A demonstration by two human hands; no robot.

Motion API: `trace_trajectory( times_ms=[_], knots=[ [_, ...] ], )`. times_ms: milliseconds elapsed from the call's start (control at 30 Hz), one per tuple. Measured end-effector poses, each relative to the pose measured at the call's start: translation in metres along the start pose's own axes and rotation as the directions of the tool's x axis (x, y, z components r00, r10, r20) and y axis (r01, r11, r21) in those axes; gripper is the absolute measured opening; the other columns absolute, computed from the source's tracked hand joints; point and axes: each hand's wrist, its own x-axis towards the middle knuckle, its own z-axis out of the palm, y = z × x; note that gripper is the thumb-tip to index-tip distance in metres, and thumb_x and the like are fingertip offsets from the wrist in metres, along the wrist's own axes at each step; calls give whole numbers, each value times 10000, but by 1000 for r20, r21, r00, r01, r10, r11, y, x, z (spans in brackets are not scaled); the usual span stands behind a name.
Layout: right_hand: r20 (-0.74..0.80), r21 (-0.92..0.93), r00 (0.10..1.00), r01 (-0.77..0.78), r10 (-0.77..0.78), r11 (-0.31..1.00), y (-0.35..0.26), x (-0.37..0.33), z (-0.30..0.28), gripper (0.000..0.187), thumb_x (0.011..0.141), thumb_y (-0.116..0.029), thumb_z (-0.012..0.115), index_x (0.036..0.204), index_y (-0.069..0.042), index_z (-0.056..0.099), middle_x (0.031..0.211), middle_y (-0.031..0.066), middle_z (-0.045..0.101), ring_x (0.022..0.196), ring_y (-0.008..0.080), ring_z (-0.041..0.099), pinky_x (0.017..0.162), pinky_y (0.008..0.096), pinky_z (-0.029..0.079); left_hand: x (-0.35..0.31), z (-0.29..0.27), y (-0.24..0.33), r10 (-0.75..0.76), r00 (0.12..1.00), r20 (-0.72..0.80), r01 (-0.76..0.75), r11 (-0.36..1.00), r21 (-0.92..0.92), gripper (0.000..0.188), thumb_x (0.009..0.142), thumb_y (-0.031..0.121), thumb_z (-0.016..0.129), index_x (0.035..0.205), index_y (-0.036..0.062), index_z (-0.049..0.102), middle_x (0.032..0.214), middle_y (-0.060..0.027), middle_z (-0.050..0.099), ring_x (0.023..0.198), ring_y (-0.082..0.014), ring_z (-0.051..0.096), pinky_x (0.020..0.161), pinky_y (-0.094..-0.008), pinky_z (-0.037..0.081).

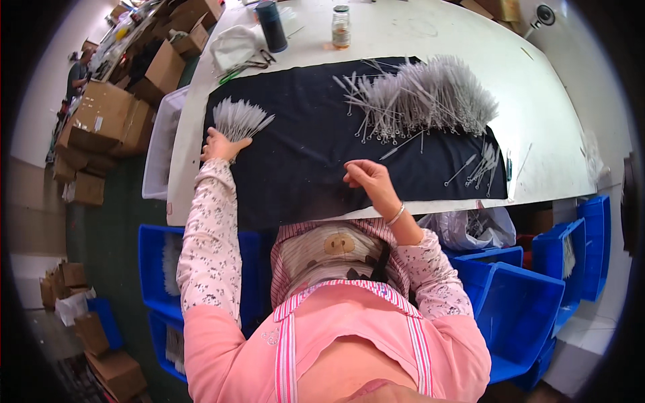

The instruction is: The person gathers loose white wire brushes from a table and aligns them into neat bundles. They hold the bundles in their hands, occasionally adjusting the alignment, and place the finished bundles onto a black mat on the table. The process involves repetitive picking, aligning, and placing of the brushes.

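My left hand is wrapped round the wire handles of a bundle of thin brushes at the left of the black cloth. Their white bristle ends fan out away from me. Over the cloth's near middle, my right hand is closed, thumb against curled fingers. Whatever it may hold is too small or hidden to tell. Farther right lies a big heap of the same brushes, with looped wire ends toward me. Several loose brushes are spread at the cloth's right end.
The white table carries a dark bottle, a glass jar, scissors and a white cloth. Blue bins stand below at both sides. A white tub adjoins the left edge. Cardboard boxes and another person are beyond.
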Motion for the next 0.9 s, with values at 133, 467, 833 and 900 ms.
trace_trajectory(
  times_ms=[133, 467, 833, 900],
  knots=[
    [-238, -323, 934, 181, -265, 929, -9, 29, -55, 216, 859, -175, 644, 948, 21, 659, 769, 49, 669, 670, 99, 602, 621, 230, 480, -23, -28, 31, 76, 988, -134, -56, 987, 148, 1128, 604, 643, 723, 1404, 0, 256, 1377, -172, 428, 1266, -357, 412, 1037, -580, 243],
    [-319, -934, 682, -107, -658, 341, -37, 117, -118, 287, 827, -238, 620, 938, 27, 623, 942, 211, 640, 884, 381, 599, 807, 432, 473, -86, 31, 219, 580, 662, 475, 292, 385, -876, 385, 820, 336, 691, 584, 155, 446, 518, 60, 351, 406, -48, 341, 377, -276, 269],
    [-389, -920, 729, -338, -562, 198, -26, 142, -100, 276, 864, -211, 537, 1036, 4, 520, 975, 209, 613, 917, 366, 587, 812, 441, 464, -83, 79, 322, 483, 699, 527, 365, 392, -844, 234, 791, 210, 666, 916, 12, 658, 875, -100, 655, 769, -238, 626, 662, -391, 480],
    [-381, -914, 670, -376, -637, 152, -18, 146, -99, 254, 868, -176, 509, 1054, -4, 505, 960, 204, 625, 876, 356, 610, 764, 443, 490, -82, 84, 327, 542, 721, 431, 211, 421, -882, 269, 783, 214, 667, 938, -6, 656, 906, -114, 653, 804, -246, 619, 685, -402, 473]
  ],
)
